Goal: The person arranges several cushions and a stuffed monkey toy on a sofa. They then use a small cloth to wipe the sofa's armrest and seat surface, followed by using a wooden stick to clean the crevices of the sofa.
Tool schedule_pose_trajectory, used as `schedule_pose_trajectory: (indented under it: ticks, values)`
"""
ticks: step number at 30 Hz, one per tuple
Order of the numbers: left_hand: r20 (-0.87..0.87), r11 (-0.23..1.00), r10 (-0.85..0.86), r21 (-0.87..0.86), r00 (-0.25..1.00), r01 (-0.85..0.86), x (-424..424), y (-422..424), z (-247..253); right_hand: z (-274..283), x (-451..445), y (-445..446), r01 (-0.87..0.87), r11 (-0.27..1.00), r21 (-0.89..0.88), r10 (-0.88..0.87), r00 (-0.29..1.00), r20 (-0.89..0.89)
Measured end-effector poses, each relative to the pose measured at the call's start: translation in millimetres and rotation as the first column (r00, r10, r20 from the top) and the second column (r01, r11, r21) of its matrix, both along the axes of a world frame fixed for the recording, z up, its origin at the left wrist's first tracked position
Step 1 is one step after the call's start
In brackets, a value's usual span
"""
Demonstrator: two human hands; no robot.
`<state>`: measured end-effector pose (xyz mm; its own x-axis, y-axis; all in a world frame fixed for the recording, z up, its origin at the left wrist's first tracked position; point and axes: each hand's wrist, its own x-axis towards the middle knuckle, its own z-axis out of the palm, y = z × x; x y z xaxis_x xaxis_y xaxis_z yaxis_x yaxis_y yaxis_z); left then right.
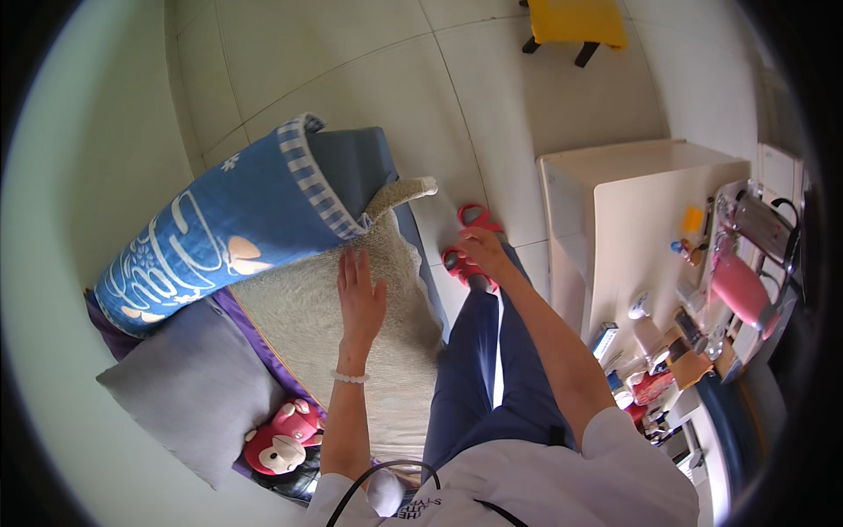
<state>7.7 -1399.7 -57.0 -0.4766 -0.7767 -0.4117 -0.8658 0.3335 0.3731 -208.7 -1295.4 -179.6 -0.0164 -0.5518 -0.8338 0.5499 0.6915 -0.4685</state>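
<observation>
My left hand (361,300) is held palm down with its fingers extended, over the beige textured cover (395,309) of a blue sofa. Its fingertips come close to the lower edge of a blue cloth (211,230) with a checked hem, pale lettering and flower prints. That cloth drapes over the sofa's raised end (355,155), whose bare blue side shows past the hem. One corner of the beige cover (405,191) sticks up there. In front of my legs my right hand (484,251) hangs with loosely bent fingers, and nothing shows in it.
A grey cushion (197,388) and a pink-and-red plush toy (290,435) lie on the sofa's left side. Red slippers (461,263) are on my feet. To the right stands a pale cabinet (652,217), with a pink bottle (744,290) among clutter beyond. A yellow-topped stool (579,23) is farther off.
</observation>
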Motion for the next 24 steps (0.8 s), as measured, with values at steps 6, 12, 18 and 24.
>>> schedule_pose_trajectory:
  ticks: [6, 12, 18, 24]
  values:
    - [0.041, 0.998, -0.060, -0.026, 0.997, 0.061, -17.0, -19.0, -19.1, -36.5, 25.4, -11.0, 0.066, 0.996, 0.065, -0.081, 0.960, 0.270]
    - [0.212, 0.956, -0.087, -0.256, 0.973, 0.141, -11.1, -16.9, -54.4, -87.8, 66.2, -55.8, 0.115, 0.987, 0.115, -0.143, 0.948, 0.284]
    - [0.254, 0.892, -0.088, -0.410, 0.963, 0.190, -15.7, -5.7, -83.7, -133.2, 62.4, -121.5, 0.307, 0.952, 0.001, -0.271, 0.839, 0.472]
    - [0.245, 0.874, -0.086, -0.446, 0.966, 0.191, -5.6, -4.9, -86.9, -97.6, 29.0, -153.7, 0.159, 0.983, -0.092, -0.113, 0.918, 0.380]
